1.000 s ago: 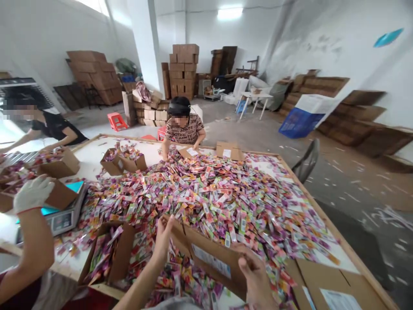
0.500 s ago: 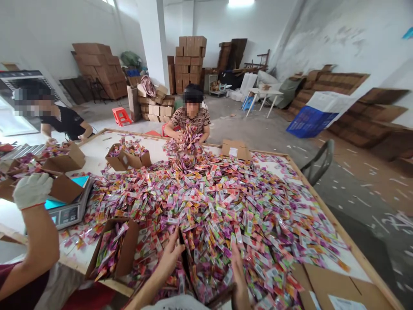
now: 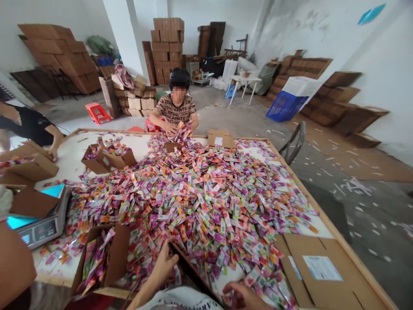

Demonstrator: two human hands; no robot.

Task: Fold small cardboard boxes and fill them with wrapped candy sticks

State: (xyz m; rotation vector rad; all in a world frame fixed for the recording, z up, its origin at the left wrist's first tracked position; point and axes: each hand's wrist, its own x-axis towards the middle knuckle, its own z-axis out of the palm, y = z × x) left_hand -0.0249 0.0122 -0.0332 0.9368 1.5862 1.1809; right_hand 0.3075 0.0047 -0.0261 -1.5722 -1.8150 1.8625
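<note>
In front of me, a large heap of small colourful plastic packets (image 3: 206,193) covers much of the table. My left hand (image 3: 166,263) grips the upper edge of a cardboard box (image 3: 190,270) close against my body; the box's inside is mostly hidden. Low on the right, my right hand (image 3: 243,295) is partly cut off by the frame, its fingers loosely bent and apart beside the near packets, with nothing seen in it. Left of my left hand stands an open carton (image 3: 118,254) filled with packets.
A digital scale (image 3: 43,232) bearing a carton stands at left, near a co-worker's arm (image 3: 16,258). Flattened cardboard (image 3: 325,267) lies at right. Across the table a person (image 3: 176,103) handles packets over a box. Two filled cartons (image 3: 109,159) sit at the back left.
The view has swung right and down. My right hand has moved down toward me, off the heap. My left hand stays at the box edge. The far person's raised packets have come down.
</note>
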